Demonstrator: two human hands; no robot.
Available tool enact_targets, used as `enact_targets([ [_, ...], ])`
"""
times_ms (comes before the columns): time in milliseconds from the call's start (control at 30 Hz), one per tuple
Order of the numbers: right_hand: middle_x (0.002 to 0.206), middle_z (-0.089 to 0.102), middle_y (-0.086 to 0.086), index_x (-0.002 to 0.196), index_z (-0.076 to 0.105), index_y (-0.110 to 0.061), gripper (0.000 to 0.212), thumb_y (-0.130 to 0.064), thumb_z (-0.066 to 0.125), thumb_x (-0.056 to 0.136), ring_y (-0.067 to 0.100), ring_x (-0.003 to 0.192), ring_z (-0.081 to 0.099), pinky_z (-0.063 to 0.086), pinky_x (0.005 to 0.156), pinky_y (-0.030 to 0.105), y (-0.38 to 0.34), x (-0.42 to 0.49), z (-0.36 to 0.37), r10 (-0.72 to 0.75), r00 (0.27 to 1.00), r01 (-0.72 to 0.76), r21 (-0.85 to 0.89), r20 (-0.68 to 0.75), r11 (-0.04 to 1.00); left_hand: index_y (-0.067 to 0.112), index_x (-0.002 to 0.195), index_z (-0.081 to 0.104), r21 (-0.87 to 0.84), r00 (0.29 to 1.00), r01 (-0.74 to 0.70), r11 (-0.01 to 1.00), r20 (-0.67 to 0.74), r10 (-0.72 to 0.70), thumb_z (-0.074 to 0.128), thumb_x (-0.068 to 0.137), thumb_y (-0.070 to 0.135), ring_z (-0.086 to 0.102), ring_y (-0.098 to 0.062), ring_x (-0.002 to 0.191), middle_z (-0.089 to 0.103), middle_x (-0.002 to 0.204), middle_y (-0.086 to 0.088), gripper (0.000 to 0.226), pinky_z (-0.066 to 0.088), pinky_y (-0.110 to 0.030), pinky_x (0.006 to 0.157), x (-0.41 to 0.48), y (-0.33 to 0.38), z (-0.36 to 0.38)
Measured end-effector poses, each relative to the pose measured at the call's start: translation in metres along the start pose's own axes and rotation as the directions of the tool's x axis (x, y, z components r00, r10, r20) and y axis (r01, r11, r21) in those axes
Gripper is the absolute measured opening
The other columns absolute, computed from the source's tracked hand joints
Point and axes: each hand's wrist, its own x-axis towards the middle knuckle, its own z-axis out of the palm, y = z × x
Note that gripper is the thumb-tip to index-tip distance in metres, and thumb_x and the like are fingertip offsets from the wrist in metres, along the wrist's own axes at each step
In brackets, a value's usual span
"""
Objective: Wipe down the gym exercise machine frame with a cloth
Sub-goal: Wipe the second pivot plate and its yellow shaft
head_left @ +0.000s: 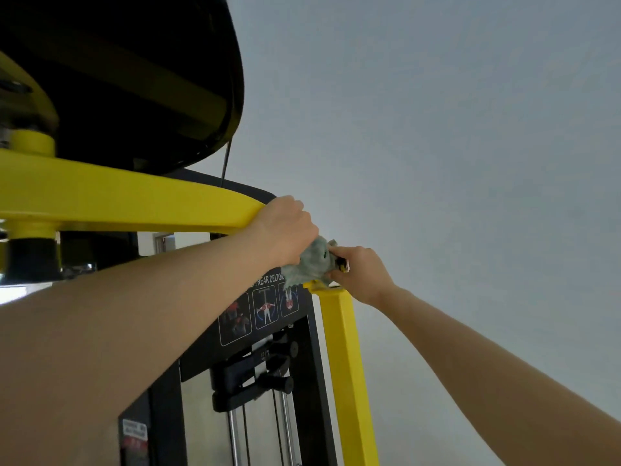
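The machine's yellow frame has a wide upper arm (117, 200) running in from the left and a square upright post (346, 371) going down on the right. A crumpled pale green cloth (311, 262) sits at the corner where the two meet. My left hand (285, 228) grips the cloth from above, fingers curled over the end of the yellow arm. My right hand (361, 274) pinches the cloth's right side just above the top of the post, with a small yellow-and-black part showing by its fingers.
A black panel with a "REAR DELTOID" exercise diagram (265, 307) lies below the hands. Under it are black weight-stack parts and chrome guide rods (258, 381). A large black cover (134, 72) hangs overhead at the upper left. A plain grey wall (453, 129) fills the right.
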Motion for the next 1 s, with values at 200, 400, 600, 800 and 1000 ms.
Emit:
enact_targets([
  [200, 0.060, 0.054, -0.007, 0.083, 0.070, -0.024, 0.010, -0.015, 0.070, 0.088, 0.013, 0.049, 0.039, 0.045, 0.057, 0.036, 0.017, 0.001, 0.001, -0.091, 0.994, 0.095, 0.059, -0.060, 0.994, 0.019, 0.108, 0.064, -0.078, 0.999, 0.021, 0.997, 0.031, -0.019, 0.052, 0.099, 0.044, 0.056, -0.022, 0.109, 0.068, 0.112, -0.001, 0.029, 0.041, -0.037, 0.089, 0.025, 0.023, 0.008],
  [400, 0.057, 0.056, -0.011, 0.069, 0.064, -0.026, 0.021, -0.015, 0.072, 0.085, 0.015, 0.051, 0.045, 0.041, 0.057, 0.027, 0.027, 0.011, -0.012, -0.143, 0.990, 0.142, 0.087, 0.002, 0.986, 0.022, 0.105, 0.063, -0.091, 0.998, 0.023, 0.996, 0.053, -0.018, 0.048, 0.099, 0.049, 0.057, -0.020, 0.104, 0.069, 0.106, 0.002, 0.031, 0.037, -0.036, 0.087, 0.031, 0.026, 0.010],
  [600, 0.080, 0.069, -0.005, 0.102, 0.074, -0.022, 0.028, -0.031, 0.081, 0.076, 0.017, 0.069, 0.058, 0.049, 0.069, 0.033, 0.011, 0.004, -0.025, -0.118, 0.986, 0.092, 0.195, 0.122, 0.976, 0.022, 0.112, 0.064, -0.059, 0.994, 0.056, 0.997, 0.094, -0.050, 0.062, 0.088, 0.059, 0.060, -0.020, 0.107, 0.068, 0.111, 0.001, 0.044, 0.035, -0.035, 0.086, 0.011, -0.003, -0.007],
  [800, 0.106, 0.071, -0.007, 0.123, 0.068, -0.021, 0.044, -0.039, 0.078, 0.084, 0.013, 0.098, 0.065, 0.051, 0.090, 0.030, -0.008, -0.001, -0.026, -0.032, 0.990, -0.014, 0.322, 0.138, 0.947, 0.024, 0.106, 0.062, -0.046, 0.984, 0.129, 0.991, 0.131, -0.122, 0.064, 0.084, 0.063, 0.061, -0.019, 0.102, 0.066, 0.103, 0.003, 0.045, 0.031, -0.033, 0.077, -0.015, -0.033, -0.023],
  [1000, 0.111, 0.071, -0.004, 0.127, 0.066, -0.019, 0.049, -0.030, 0.081, 0.082, 0.013, 0.104, 0.063, 0.050, 0.094, 0.030, -0.044, 0.018, -0.018, -0.028, 0.995, -0.011, 0.384, 0.097, 0.923, 0.024, 0.100, 0.060, 0.072, 0.986, 0.148, 0.986, 0.068, -0.153, 0.060, 0.092, 0.052, 0.055, -0.019, 0.101, 0.064, 0.097, 0.004, 0.029, 0.033, -0.034, 0.080, -0.048, -0.047, -0.028],
])
